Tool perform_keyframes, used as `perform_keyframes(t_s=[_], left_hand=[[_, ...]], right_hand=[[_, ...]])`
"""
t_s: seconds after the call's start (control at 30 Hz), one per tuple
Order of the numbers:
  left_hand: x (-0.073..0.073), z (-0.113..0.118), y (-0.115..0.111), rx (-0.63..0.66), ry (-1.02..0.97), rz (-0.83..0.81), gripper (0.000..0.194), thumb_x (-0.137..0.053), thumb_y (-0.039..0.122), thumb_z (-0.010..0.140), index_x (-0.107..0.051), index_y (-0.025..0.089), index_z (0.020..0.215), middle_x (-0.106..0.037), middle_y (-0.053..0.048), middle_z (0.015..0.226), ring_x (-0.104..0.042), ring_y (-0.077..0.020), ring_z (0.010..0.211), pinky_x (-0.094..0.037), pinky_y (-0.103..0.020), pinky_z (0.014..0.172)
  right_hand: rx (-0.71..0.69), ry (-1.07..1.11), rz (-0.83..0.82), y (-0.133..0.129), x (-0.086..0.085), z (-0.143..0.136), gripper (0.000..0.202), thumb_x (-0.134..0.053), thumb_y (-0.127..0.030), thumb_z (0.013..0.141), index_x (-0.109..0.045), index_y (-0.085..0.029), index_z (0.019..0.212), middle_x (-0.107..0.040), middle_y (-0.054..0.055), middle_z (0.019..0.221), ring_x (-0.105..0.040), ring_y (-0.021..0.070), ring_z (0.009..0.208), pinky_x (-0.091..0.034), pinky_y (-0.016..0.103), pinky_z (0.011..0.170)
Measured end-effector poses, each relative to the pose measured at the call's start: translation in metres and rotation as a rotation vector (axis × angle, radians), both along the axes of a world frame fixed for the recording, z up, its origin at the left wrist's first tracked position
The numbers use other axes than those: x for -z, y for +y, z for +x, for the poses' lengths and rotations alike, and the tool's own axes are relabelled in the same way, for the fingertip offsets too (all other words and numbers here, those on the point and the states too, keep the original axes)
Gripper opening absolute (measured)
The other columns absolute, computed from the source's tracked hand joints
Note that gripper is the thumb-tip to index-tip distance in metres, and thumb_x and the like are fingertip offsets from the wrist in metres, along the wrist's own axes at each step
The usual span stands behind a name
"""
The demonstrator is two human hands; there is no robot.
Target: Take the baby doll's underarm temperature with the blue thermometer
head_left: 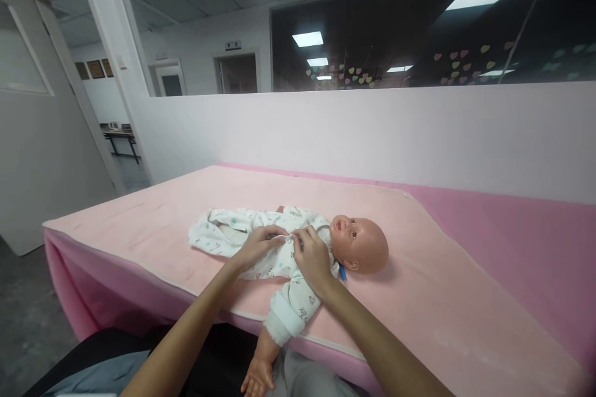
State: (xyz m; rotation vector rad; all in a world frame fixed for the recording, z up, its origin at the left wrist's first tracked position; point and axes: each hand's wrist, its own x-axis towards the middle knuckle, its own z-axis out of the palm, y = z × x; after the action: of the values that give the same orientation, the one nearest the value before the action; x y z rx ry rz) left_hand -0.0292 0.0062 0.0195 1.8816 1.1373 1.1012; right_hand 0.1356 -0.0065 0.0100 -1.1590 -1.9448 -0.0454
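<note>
A bald baby doll (367, 245) lies on its back on the pink-covered table (139, 223), its head to the right. It wears a white printed outfit (267, 268), and one arm hangs over the table's near edge. At the chest, my left hand (257, 247) pinches the outfit's front edge between closed fingers. Close beside it, my right hand (313, 255) also has its fingers closed on the outfit's front. The fingertips of both hands nearly meet. A small blue piece (343, 272) shows beside the doll's neck.
Beyond the table stands a white wall (372, 136) with a large window above it. On the left are a door (41, 124) and an opening to another room with a dark table (120, 134). My lap is below the table's near edge.
</note>
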Motion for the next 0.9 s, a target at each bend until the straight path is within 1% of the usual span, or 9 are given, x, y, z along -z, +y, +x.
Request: perform_keyframes(t_s=[0.13, 0.2, 0.27, 0.4, 0.5, 0.6, 0.7, 0.77, 0.9], left_hand=[[-0.004, 0.005, -0.002, -0.055, 0.006, 0.0, 0.024, -0.047, 0.032, 0.078, -0.067, 0.021, 0.085, -0.066, -0.001, 0.085, -0.059, -0.02, 0.086, -0.045, -0.031, 0.079], [-0.005, 0.007, -0.003, -0.053, -0.007, 0.013, 0.024, -0.046, 0.034, 0.079, -0.065, 0.021, 0.085, -0.066, -0.001, 0.085, -0.058, -0.0191, 0.084, -0.045, -0.029, 0.077], [-0.005, 0.008, -0.002, -0.023, -0.024, 0.014, 0.025, -0.049, 0.037, 0.078, -0.063, 0.02, 0.091, -0.065, -0.002, 0.085, -0.059, -0.0186, 0.082, -0.045, -0.028, 0.073], [0.0, 0.008, 0.002, 0.008, -0.03, 0.026, 0.036, -0.054, 0.042, 0.077, -0.06, 0.019, 0.104, -0.065, -0.002, 0.078, -0.059, -0.0177, 0.076, -0.046, -0.028, 0.069], [0.002, 0.009, 0.003, -0.033, -0.009, 0.061, 0.036, -0.055, 0.044, 0.077, -0.062, 0.019, 0.101, -0.066, -0.003, 0.082, -0.06, -0.0183, 0.079, -0.047, -0.028, 0.071], [-0.001, 0.013, -0.003, -0.061, 0.005, 0.097, 0.033, -0.053, 0.044, 0.078, -0.063, 0.02, 0.098, -0.066, -0.004, 0.087, -0.061, -0.0192, 0.082, -0.048, -0.029, 0.072], [-0.004, 0.01, -0.011, -0.072, 0.055, 0.155, 0.032, -0.048, 0.04, 0.082, -0.059, 0.022, 0.105, -0.066, -0.004, 0.094, -0.061, -0.0195, 0.088, -0.047, -0.03, 0.077], [-0.005, 0.003, -0.015, -0.125, 0.129, 0.24, 0.034, -0.047, 0.037, 0.082, -0.055, 0.023, 0.112, -0.065, -0.005, 0.099, -0.059, -0.0203, 0.093, -0.045, -0.033, 0.083], [-0.001, -0.02, -0.019, -0.254, 0.364, 0.472, 0.028, -0.049, 0.036, 0.081, -0.058, 0.024, 0.104, -0.065, -0.005, 0.101, -0.056, -0.0223, 0.097, -0.028, -0.044, 0.102]], right_hand=[[0.015, -0.001, 0.01, -0.002, -0.001, 0.0, 0.019, -0.039, -0.022, 0.088, -0.058, -0.019, 0.085, -0.057, 0.003, 0.086, -0.057, 0.0124, 0.073, -0.04, 0.021, 0.061], [0.014, -0.002, 0.018, -0.002, -0.001, 0.0, 0.018, -0.041, -0.024, 0.087, -0.059, -0.02, 0.088, -0.057, 0.003, 0.088, -0.057, 0.0125, 0.073, -0.04, 0.021, 0.061], [0.002, -0.013, 0.021, -0.003, -0.002, 0.001, 0.019, -0.042, -0.028, 0.087, -0.059, -0.02, 0.093, -0.058, 0.003, 0.091, -0.057, 0.0125, 0.073, -0.039, 0.021, 0.06], [0.003, -0.055, -0.001, -0.003, -0.004, 0.002, 0.02, -0.047, -0.029, 0.084, -0.057, -0.022, 0.101, -0.058, 0.002, 0.096, -0.058, 0.0125, 0.073, -0.038, 0.021, 0.057], [0.008, -0.086, -0.017, -0.003, -0.005, 0.002, 0.02, -0.049, -0.027, 0.083, -0.057, -0.023, 0.1, -0.058, 0.001, 0.098, -0.057, 0.0124, 0.071, -0.036, 0.021, 0.054], [-0.011, -0.107, -0.008, -0.003, -0.005, 0.002, 0.017, -0.047, -0.028, 0.085, -0.057, -0.023, 0.098, -0.058, 0.001, 0.095, -0.057, 0.0124, 0.072, -0.035, 0.021, 0.054], [0.011, -0.131, -0.001, -0.001, -0.004, 0.002, 0.018, -0.042, -0.03, 0.088, -0.057, -0.023, 0.096, -0.059, 0.001, 0.091, -0.057, 0.0123, 0.071, -0.035, 0.021, 0.054], [0.043, -0.149, 0.002, 0.0, -0.003, 0.002, 0.019, -0.039, -0.03, 0.09, -0.057, -0.023, 0.094, -0.059, 0.001, 0.089, -0.057, 0.0118, 0.068, -0.035, 0.021, 0.053], [0.091, -0.219, 0.045, 0.0, -0.002, 0.0, 0.024, -0.034, -0.025, 0.092, -0.057, -0.022, 0.094, -0.061, 0.003, 0.093, -0.058, 0.0116, 0.067, -0.034, 0.021, 0.051]])
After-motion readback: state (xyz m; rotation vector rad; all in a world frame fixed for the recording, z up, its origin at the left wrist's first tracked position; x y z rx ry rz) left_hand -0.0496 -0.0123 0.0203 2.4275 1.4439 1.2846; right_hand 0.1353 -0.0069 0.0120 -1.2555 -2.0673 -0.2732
